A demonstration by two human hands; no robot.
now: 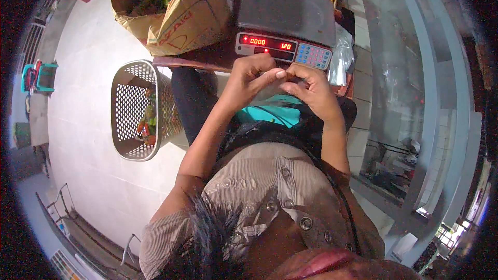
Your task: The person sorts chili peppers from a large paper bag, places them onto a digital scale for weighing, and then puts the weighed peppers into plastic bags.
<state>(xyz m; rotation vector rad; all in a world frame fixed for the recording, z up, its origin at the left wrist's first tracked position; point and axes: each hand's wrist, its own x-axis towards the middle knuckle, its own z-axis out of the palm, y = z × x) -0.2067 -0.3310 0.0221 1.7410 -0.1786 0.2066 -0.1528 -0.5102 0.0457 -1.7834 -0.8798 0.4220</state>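
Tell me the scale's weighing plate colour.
The weighing plate is dark grey, clearest in the head view.

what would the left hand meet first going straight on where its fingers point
Likely the right hand, close beside the left hand; any gap is hard to judge.

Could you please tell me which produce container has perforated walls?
The pale plastic basket at the person's left; it has holes all over, unlike the large brown paper bag.

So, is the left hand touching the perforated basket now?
Apart: the head view shows the left hand right of the basket, with a dark-clothed leg between them.
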